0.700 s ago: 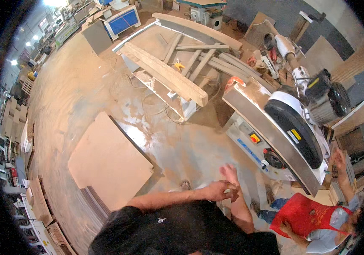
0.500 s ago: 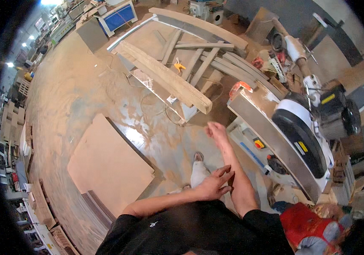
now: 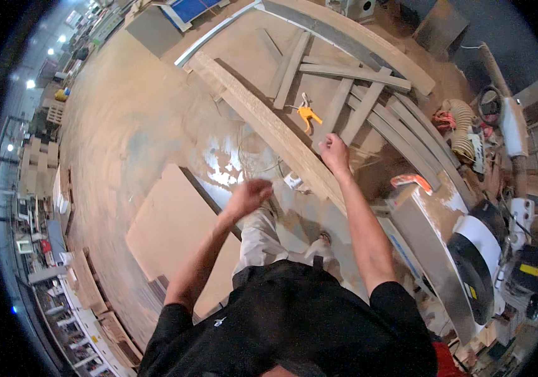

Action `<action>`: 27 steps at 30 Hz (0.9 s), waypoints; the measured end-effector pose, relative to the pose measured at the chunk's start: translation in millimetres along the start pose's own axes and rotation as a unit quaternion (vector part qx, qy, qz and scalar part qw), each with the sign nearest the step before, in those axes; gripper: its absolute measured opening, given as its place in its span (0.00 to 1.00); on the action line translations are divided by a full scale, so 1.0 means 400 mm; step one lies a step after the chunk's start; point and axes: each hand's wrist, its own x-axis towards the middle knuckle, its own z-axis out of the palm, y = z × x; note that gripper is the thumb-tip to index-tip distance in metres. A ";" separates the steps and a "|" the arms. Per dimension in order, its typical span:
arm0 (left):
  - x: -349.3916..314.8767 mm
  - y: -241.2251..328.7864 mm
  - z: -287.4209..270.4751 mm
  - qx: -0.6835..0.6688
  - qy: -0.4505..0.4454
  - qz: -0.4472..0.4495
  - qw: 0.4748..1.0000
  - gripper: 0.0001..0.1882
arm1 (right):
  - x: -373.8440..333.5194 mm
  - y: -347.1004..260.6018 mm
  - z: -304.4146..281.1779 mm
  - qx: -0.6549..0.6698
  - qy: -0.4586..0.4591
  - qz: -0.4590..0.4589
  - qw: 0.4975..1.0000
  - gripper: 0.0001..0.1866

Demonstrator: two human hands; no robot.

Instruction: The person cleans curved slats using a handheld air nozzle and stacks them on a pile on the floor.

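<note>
My right hand (image 3: 333, 152) is closed with fingers curled, above the inner edge of a long pale timber beam (image 3: 263, 125). Nothing shows in it. My left hand (image 3: 249, 196) hangs over the floor left of that beam, smeared by motion, so its fingers are unclear. A yellow air blow gun (image 3: 308, 115) lies on the worktable just beyond my right hand. Several grey-brown wood strips (image 3: 355, 74) lie crossed and loose on the same table, to the right of and behind the blow gun.
On my right stands a machine with a black and white housing (image 3: 473, 264); an orange object (image 3: 412, 181) rests on its near end. A large tan board (image 3: 175, 229) lies low at my left. A ribbed hose (image 3: 463, 129) and scraps fill the far right.
I have moved forward toward the worktable. My left hand has left my right forearm and swung out to the left. My right hand has come over the beam.
</note>
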 end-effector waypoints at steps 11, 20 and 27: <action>1.387 -0.413 -0.268 0.210 0.113 -0.032 0.971 0.34 | 0.478 -0.249 0.374 -0.051 0.016 0.095 0.994 0.37; 1.355 -0.456 -0.329 -0.183 -0.100 -0.118 0.971 0.19 | 0.608 -0.224 0.579 0.297 -0.025 0.299 0.907 0.23; 1.344 -0.282 -0.476 -0.562 -0.213 -0.276 0.750 0.18 | 0.588 -0.200 0.601 0.559 0.028 0.326 0.762 0.16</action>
